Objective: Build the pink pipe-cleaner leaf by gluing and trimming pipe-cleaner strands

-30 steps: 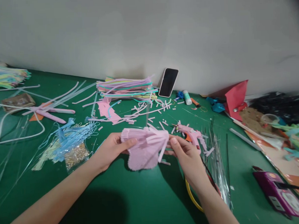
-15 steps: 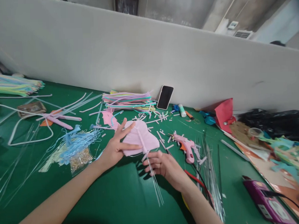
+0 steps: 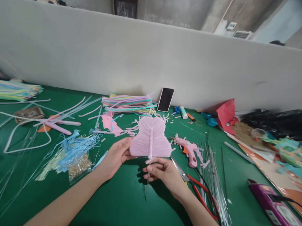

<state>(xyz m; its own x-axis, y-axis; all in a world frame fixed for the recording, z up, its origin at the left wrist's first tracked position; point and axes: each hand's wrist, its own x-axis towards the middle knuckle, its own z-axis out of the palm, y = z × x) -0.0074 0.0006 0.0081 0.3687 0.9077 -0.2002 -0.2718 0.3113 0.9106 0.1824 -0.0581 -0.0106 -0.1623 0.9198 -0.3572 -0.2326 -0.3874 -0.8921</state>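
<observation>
A lilac fan-shaped piece (image 3: 158,139) made of fuzzy strips, with a raised middle rib, is held up over the green table, its broad face in view. My left hand (image 3: 118,156) pinches its lower left edge, fingertips partly behind it. Below the piece, my right hand (image 3: 162,172) closes thumb and fingers on the thin wires (image 3: 148,176) that come down from the rib. Red-handled scissors (image 3: 185,176) lie just right of my right hand, near a pink glue gun (image 3: 190,151).
Behind are bundled fuzzy strips (image 3: 128,102) and a phone (image 3: 165,99) leaning on the partition. Blue tassels (image 3: 79,147) and a bag of gold beads (image 3: 79,166) lie left. Loose wires (image 3: 214,187) and a purple device (image 3: 272,202) are at right.
The lilac piece has turned upright and shifted right, its whole face now showing. My left hand has moved from across its face to its left edge. More of the scissors shows.
</observation>
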